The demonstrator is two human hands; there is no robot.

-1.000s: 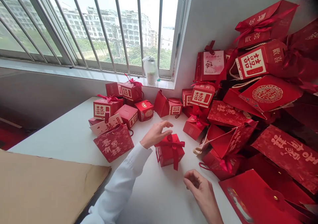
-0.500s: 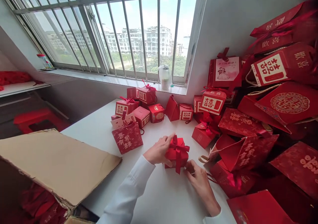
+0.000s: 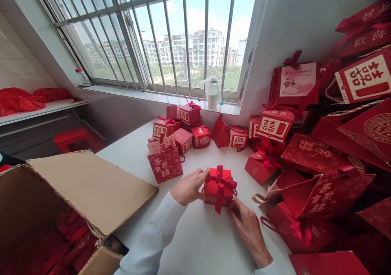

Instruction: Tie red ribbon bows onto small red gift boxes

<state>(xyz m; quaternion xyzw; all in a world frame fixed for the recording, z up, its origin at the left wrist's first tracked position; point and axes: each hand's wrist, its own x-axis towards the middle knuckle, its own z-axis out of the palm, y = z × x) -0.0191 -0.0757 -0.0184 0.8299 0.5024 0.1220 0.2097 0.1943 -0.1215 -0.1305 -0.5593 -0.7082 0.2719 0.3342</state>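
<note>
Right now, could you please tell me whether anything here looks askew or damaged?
The red ribbon box held between the left hand and right hand looks intact. On the right, the gift bags lie tipped in a heap, and the cardboard box flap has a ragged, torn edge.

Ribboned box point(image 3: 219, 186) on table point(image 3: 198, 242) between hands, cardboard carton point(image 3: 61, 201) left, bag pile point(image 3: 330, 153) right.
</note>
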